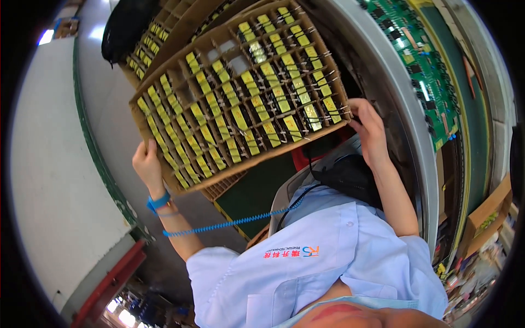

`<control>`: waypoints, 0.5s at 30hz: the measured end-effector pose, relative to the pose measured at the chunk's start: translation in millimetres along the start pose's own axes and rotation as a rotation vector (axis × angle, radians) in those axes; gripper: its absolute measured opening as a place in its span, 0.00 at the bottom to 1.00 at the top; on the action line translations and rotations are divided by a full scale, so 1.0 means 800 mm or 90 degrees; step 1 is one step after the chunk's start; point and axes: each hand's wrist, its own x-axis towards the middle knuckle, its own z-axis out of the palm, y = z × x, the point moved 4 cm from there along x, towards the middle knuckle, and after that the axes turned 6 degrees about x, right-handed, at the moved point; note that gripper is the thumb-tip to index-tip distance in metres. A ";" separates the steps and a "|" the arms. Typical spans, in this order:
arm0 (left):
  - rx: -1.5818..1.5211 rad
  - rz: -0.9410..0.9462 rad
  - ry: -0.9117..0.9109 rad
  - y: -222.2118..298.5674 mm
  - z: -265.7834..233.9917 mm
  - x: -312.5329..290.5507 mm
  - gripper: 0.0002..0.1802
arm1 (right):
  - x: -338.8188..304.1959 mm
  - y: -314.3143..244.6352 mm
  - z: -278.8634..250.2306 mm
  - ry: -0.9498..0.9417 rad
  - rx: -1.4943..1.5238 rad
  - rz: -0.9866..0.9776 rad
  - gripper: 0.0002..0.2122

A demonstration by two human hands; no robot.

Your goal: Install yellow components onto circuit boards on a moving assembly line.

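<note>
Between my two hands a cardboard tray (pixel 268 155) is held up, tilted, its divider grid facing me. Rows of yellow-wrapped electronic components (pixel 239 117) with black parts and thin metal leads sit in its cells. A few cells near the far side hold none. My left hand (pixel 146 164) is closed on the tray's left edge, a blue wrist strap (pixel 158 202) with a coiled cord on that wrist. Around the near right corner my right hand (pixel 371 131) is closed, fingers partly hidden behind the cardboard.
Behind the tray lies another divided box (pixel 146 52) of similar components, with a black item (pixel 128 27) beside it. Along the right runs a grey metal rail (pixel 402 82), and green circuit boards (pixel 418 71) lie past it. A white surface (pixel 60 164) stands at left.
</note>
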 end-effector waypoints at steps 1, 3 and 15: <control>0.001 0.021 0.010 0.002 0.000 -0.012 0.15 | 0.010 0.002 0.007 0.025 0.086 0.061 0.26; -0.037 -0.037 0.004 0.012 0.000 -0.052 0.17 | 0.018 -0.004 0.029 0.062 0.179 0.142 0.27; -0.750 -0.388 -0.216 0.003 0.040 -0.103 0.31 | 0.022 0.025 0.007 -0.140 0.341 0.048 0.37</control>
